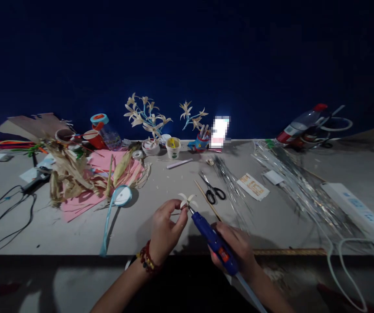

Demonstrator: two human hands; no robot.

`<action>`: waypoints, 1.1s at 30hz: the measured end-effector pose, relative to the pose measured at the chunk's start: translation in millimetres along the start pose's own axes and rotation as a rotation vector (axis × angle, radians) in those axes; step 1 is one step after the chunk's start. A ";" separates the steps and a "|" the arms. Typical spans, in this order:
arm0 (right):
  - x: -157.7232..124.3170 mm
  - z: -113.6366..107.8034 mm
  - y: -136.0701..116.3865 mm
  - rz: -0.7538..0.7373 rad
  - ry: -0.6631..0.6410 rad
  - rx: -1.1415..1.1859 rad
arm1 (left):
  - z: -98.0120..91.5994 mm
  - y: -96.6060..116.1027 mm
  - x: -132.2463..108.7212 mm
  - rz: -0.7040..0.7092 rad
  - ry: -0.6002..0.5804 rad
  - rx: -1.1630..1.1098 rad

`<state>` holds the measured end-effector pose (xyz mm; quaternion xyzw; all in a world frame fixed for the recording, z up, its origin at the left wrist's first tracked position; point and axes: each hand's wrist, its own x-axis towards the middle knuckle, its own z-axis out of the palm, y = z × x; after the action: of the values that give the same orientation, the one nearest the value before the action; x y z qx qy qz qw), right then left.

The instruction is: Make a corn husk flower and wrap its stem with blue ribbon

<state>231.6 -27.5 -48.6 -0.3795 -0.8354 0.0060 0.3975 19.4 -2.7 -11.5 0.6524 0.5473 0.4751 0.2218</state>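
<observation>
Between the thumb and fingers of my left hand [169,226] is a small pale flower [189,200] with narrow petals, pinched from below. My right hand [235,248] is wrapped around a blue hot glue gun [211,237], a glue stick coming out of its back end. The metal nozzle points up and left and meets the flower near its base; whether any glue is coming out is too small to see. Black-handled scissors [215,194] and a thin wooden stick [208,200] lie just beyond my right hand. Left of my left hand rests a roll of light blue tape [121,196].
Dried husks [72,169] lie on pink paper [79,208] at the left. Finished flower stems [147,115] stand at the back beside a small cup [173,148]. Wire bundles [297,187], a power strip [356,208] and a bottle [300,124] occupy the right. Cables trail off both sides.
</observation>
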 end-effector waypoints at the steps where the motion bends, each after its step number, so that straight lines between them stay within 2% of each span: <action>1: 0.2 -0.2 -0.1 0.003 0.007 -0.011 | 0.1 0.0 0.0 0.004 0.004 0.004; 19: -5.6 -0.2 4.4 -0.002 -0.014 -0.061 | 1.8 1.9 0.5 0.009 0.013 0.017; 33: 3.5 -4.4 -2.0 -0.004 -0.002 -0.078 | 2.5 1.7 -0.4 0.009 0.006 0.026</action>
<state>231.8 -28.0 -42.7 -0.3930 -0.8362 -0.0268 0.3816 22.5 -3.0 -11.4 0.6562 0.5510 0.4711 0.2095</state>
